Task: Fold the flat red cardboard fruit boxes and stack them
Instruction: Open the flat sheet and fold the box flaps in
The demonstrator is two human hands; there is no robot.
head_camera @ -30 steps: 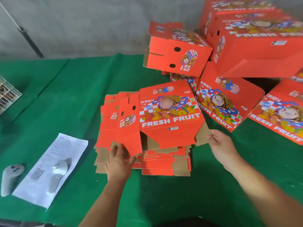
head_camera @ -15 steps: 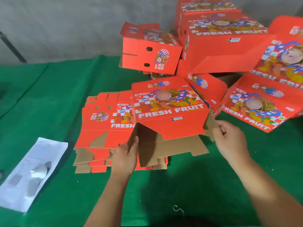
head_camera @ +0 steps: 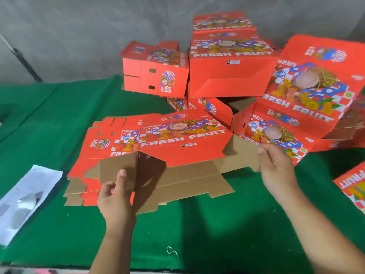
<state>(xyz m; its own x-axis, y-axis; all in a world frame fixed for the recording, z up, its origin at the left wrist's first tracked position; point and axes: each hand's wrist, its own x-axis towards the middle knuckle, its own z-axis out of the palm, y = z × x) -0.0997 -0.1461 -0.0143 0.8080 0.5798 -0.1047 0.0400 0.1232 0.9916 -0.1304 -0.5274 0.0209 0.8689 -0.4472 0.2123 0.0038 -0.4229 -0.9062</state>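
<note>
Two hands are clamped on one half-opened red box (head_camera: 183, 143), which sits lifted over the middle of the green-covered counter (head_camera: 197, 224). The left hand (head_camera: 115, 196) pinches a brown cardboard flap (head_camera: 118, 169) at the box's left end, thumb on the flap's near face and the fingers curled behind it. The right hand (head_camera: 276, 167) grips the brown flap (head_camera: 243, 153) at the right end, thumb on top, fingers wrapped under its edge. The printed red panel reading FRESH FRUIT faces up and toward the camera, and the plain brown bottom flaps (head_camera: 189, 180) hang open beneath it toward the counter's near edge.

Just under and to the left of the held box lies the stack of flat boxes (head_camera: 92, 155), red side up, its brown edges showing at the near side. Toward the far edge, against the grey wall (head_camera: 79, 26), stands a pile of folded boxes (head_camera: 227, 74); one smaller-looking folded box (head_camera: 156, 76) with two oval holes sits at its left. More red boxes (head_camera: 308, 89) lean at the right side, and another (head_camera: 353, 186) is cut off by the right edge of the view. A white sheet of paper (head_camera: 25, 198) lies near the counter's left near corner.
</note>
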